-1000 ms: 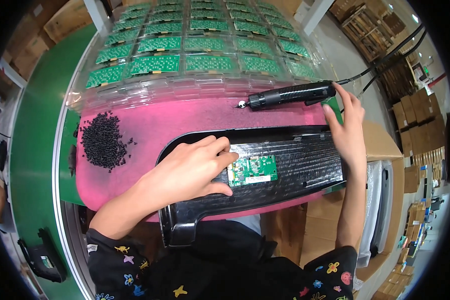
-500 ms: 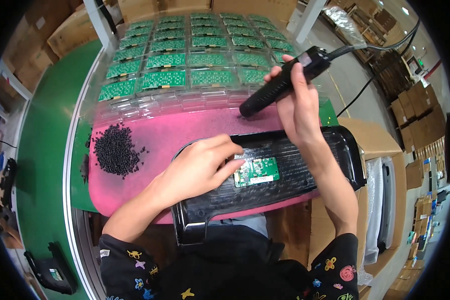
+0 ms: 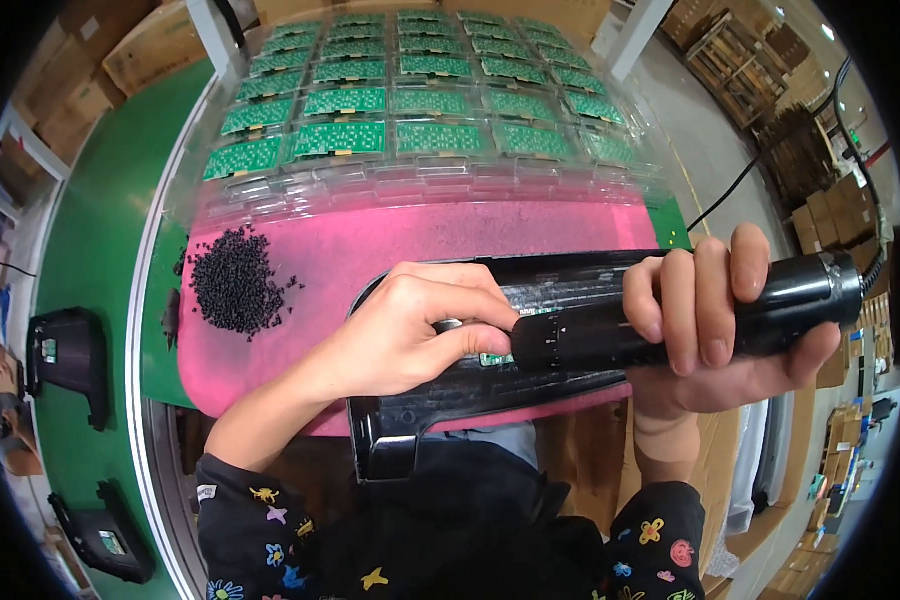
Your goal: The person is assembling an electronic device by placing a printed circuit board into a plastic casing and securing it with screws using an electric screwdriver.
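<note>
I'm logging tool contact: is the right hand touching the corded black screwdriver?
Touching: the head view shows the right hand wrapped over the corded black screwdriver, hiding part of its body.

Green circuit board [image 3: 496, 359] — mostly hidden behind the black screwdriver [image 3: 595, 336].

Left grip [image 3: 420, 328] bent inward; right grip [image 3: 712, 315] curled, palm-up.
</note>
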`<state>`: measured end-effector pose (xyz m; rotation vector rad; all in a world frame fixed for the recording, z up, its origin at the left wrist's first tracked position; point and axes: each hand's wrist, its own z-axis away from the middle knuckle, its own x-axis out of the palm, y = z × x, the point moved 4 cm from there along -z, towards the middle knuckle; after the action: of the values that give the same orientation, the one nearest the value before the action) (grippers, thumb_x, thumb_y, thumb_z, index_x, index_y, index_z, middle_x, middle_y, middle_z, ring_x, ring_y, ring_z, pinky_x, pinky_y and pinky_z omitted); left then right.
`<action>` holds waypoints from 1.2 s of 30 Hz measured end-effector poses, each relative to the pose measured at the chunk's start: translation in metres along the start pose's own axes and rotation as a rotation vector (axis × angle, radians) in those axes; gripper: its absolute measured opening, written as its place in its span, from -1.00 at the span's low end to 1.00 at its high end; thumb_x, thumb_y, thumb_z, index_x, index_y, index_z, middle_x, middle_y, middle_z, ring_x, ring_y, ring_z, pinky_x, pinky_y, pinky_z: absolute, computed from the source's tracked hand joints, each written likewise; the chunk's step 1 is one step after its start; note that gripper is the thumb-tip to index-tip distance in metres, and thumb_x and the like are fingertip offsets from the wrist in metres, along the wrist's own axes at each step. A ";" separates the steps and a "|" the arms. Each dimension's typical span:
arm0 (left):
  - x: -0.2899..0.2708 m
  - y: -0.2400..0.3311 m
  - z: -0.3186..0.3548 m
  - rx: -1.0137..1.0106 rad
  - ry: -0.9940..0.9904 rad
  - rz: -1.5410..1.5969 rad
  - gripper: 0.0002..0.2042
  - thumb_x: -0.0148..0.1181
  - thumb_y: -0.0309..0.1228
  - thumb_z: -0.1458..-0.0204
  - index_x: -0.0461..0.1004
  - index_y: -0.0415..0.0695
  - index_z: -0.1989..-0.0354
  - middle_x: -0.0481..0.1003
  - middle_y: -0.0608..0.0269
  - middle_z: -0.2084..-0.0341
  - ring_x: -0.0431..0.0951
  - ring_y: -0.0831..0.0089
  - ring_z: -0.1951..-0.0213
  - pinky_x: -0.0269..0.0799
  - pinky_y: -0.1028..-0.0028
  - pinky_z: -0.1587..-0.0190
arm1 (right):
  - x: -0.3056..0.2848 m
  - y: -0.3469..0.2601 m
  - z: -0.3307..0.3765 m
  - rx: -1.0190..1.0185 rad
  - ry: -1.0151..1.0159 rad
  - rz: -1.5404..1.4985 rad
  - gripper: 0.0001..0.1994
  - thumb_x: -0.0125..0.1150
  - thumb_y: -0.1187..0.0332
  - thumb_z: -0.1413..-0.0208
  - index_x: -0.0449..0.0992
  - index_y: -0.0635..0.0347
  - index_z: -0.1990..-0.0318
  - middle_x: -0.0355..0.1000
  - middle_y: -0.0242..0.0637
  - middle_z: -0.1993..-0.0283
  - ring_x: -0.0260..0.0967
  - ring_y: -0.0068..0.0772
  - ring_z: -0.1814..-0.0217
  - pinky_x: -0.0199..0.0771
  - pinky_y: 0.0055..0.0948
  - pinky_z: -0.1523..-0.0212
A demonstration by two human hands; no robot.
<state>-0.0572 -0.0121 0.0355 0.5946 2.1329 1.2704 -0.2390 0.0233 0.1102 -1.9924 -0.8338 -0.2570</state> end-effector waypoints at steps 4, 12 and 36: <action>0.002 -0.004 0.003 0.025 0.095 -0.014 -0.92 0.30 -0.57 0.06 0.59 -0.30 0.38 0.57 0.13 0.45 0.59 0.33 0.38 0.48 0.44 0.32 | 0.003 0.000 0.009 -0.024 0.040 0.059 -0.49 0.17 -0.20 -0.07 0.32 0.10 0.28 0.29 -0.51 0.64 0.21 -0.64 0.68 0.32 -0.48 0.42; -0.013 -0.009 0.009 0.056 0.338 0.221 -0.91 0.28 -0.71 0.11 0.59 -0.33 0.39 0.58 0.10 0.43 0.58 0.42 0.37 0.47 0.53 0.31 | 0.014 -0.007 0.021 -0.048 0.141 0.204 -0.55 0.22 -0.15 -0.04 0.27 0.03 0.36 0.28 -0.56 0.70 0.22 -0.66 0.74 0.33 -0.54 0.53; -0.006 -0.023 0.005 0.139 0.262 0.539 -0.90 0.27 -0.59 -0.05 0.55 -0.33 0.28 0.53 0.16 0.34 0.51 0.51 0.28 0.43 0.55 0.20 | 0.024 -0.009 0.020 -0.156 0.179 0.191 -0.54 0.34 -0.10 0.03 0.28 0.04 0.36 0.27 -0.58 0.70 0.21 -0.69 0.74 0.24 -0.61 0.57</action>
<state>-0.0513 -0.0232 0.0144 1.1797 2.3802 1.5555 -0.2299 0.0534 0.1166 -2.1413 -0.5191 -0.3924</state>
